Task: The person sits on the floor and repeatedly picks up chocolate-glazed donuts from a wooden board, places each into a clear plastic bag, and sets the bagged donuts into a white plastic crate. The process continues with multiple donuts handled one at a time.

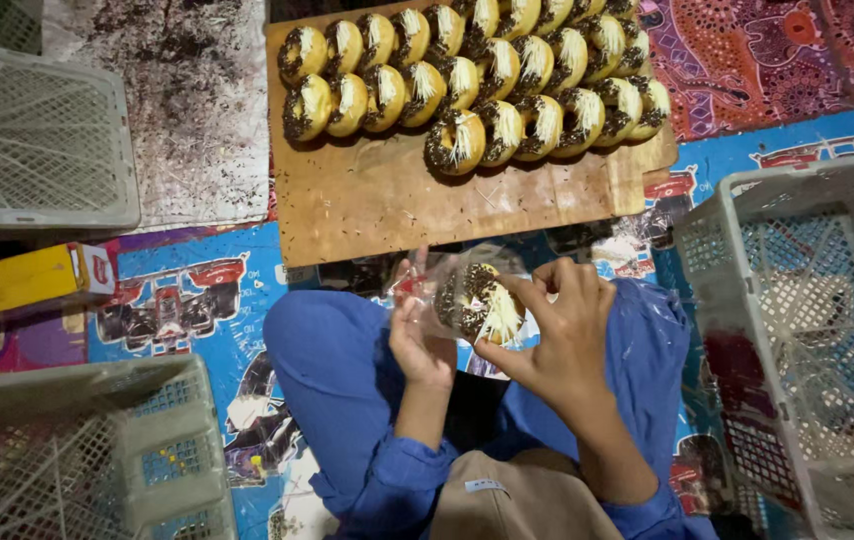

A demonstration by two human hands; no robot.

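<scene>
A: In the hands right now?

B: One chocolate-sprinkled doughnut (477,300) with grated cheese, inside a clear plastic bag (437,290), held up over the lap in blue trousers (337,380). Left hand (417,345) gripping the bag at its 9 o'clock edge, fingers pinched on the film. Right hand (562,325) closed on the bag from 3 o'clock, fingertips (522,290) curled onto the doughnut through the plastic.

A: And at 12 o'clock from the hands?

B: A wooden board (397,200) lying on the floor, carrying three overlapping rows of matching doughnuts (477,75), leaning against one another. Lower half of the board bare apart from scattered sprinkles.

A: Around the sides?

B: At 3 o'clock, a grey lattice crate (797,300), near the right knee. At 7 o'clock, another grey crate (77,450). At 10 o'clock, a third crate (37,140), upside down by the look of it, though hard to tell. Between the last two, a long yellow box (27,280) lying flat. Underneath everything, a blue patterned mat (197,300) with car pictures, dusted with crumbs.
</scene>
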